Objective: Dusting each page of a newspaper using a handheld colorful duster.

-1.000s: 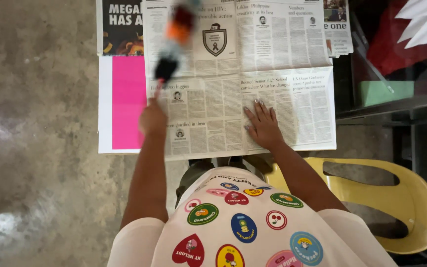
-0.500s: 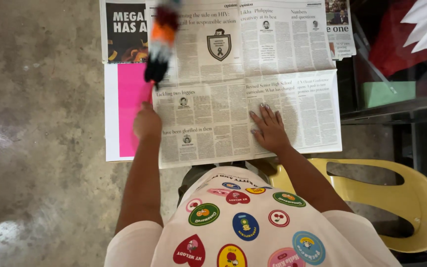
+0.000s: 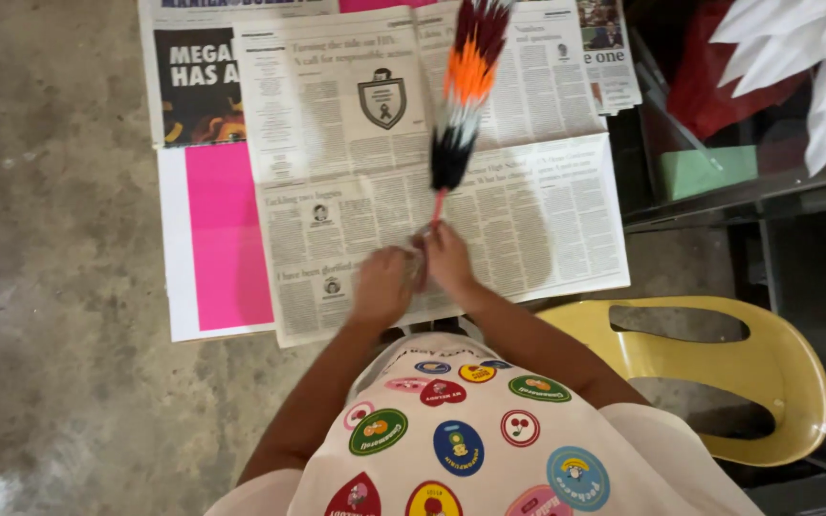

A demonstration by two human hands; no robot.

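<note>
Both my hands meet over an open newspaper (image 3: pixel 528 210) spread on the concrete floor. My left hand (image 3: pixel 382 285) and my right hand (image 3: pixel 449 258) are closed together around the thin red handle of a feather duster (image 3: pixel 463 91). The duster points away from me; its head has black, white and orange bands. The handle itself is mostly hidden inside my fingers.
A pink and white sheet (image 3: pixel 222 239) lies under the newspaper at the left, with more newspaper pages (image 3: pixel 193 86) beyond. A yellow plastic chair (image 3: pixel 719 363) stands at my right. Dark shelving with a green box (image 3: pixel 707 170) and a red bag (image 3: pixel 709 76) sits at the right.
My right hand has lifted off the newspaper and joined my left hand on the duster handle. The duster has swung from the left to the middle of the paper.
</note>
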